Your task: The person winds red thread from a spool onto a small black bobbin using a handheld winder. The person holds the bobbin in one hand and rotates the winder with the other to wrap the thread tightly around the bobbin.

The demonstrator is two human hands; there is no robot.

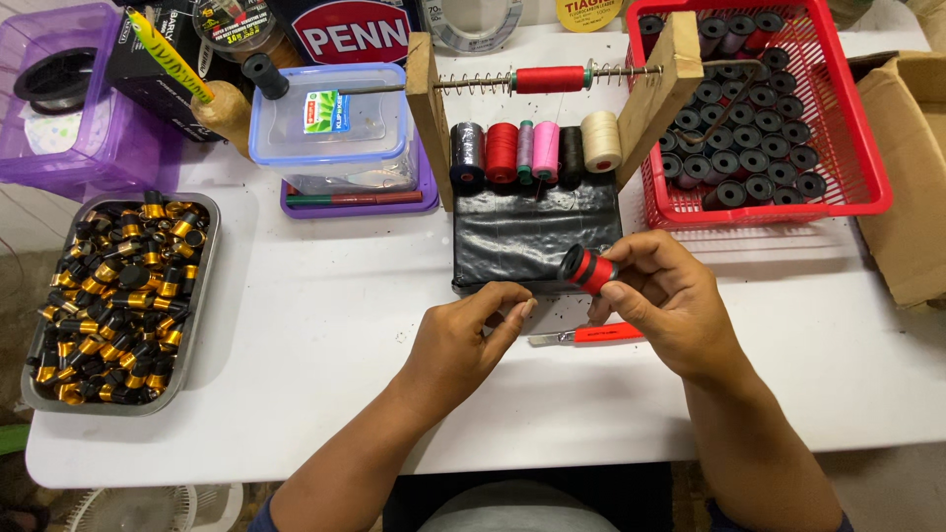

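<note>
Right hand (662,300): grips a small black spool wound with red thread (589,268), just above the white surface (325,325).
Left hand (463,335): fingertips pinched together, just left of the spool.
Craft knife (586,335): lies under the right hand.

Worktop (325,325) carries everything. Far left: metal tray (202,296) w/ small cylinders (118,296) piled in it. Behind tray, far-left corner: plastic box (69,128). Centre-back: lidded container (330,123) on a flat tray (360,205). Right of it: wooden thread rack (542,128), one spool (549,79) on its rod, row of spools (537,150) below. Far right: basket (867,167) full of bobbins (749,148); cardboard box (907,158) right of basket. Front of rack: left hand (458,340), right hand (660,300) holding a bobbin (588,268); cutter (586,335) on worktop betw. hands.
</note>
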